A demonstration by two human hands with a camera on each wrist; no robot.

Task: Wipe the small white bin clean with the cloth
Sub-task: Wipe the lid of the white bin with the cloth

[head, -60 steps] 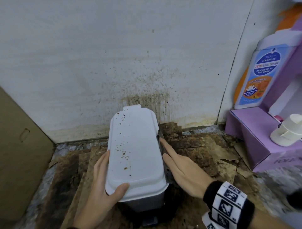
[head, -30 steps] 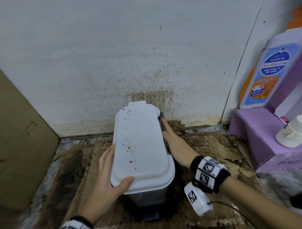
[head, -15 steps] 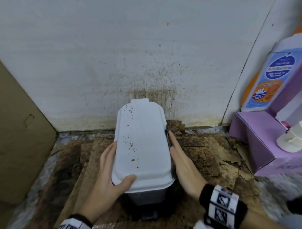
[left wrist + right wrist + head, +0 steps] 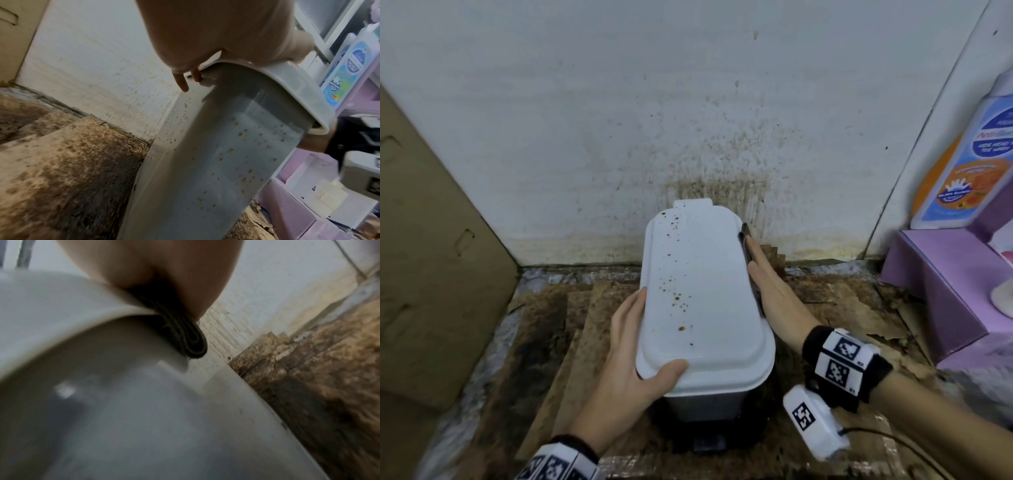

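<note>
Head view: the small white plastic bin [image 4: 705,308], lid closed and speckled with brown spots, stands on stained brown cardboard sheets [image 4: 585,325] against the splattered white wall [image 4: 619,102], between the person's two hands. The left hand [image 4: 626,363] cups the near left corner of the lid, thumb lying over the top edge and the fingers running along the left rim. The right hand [image 4: 774,294] lies flat against the bin's right side, its fingers straight and pressed together, pointing toward the wall; they press a folded dark cloth [image 4: 748,246] against the rim, only a narrow strip of it showing. Both wrists carry black bands with white printed marker blocks [image 4: 842,359].

Left wrist view: the bin's grey-white side wall [image 4: 236,154], dotted with small brown flecks not seen from above, and the left fingertips [image 4: 183,81] curled under the lid's overhang. A blue-labelled wash bottle [image 4: 349,68] stands on a lilac cardboard box [image 4: 287,203] to the right.

Right wrist view: the dark cloth [image 4: 185,337] is folded in several layers, wedged between the right hand [image 4: 174,272] and the underside of the lid's lip; the picture is blurred, and the separate fingers cannot be told apart here.
</note>
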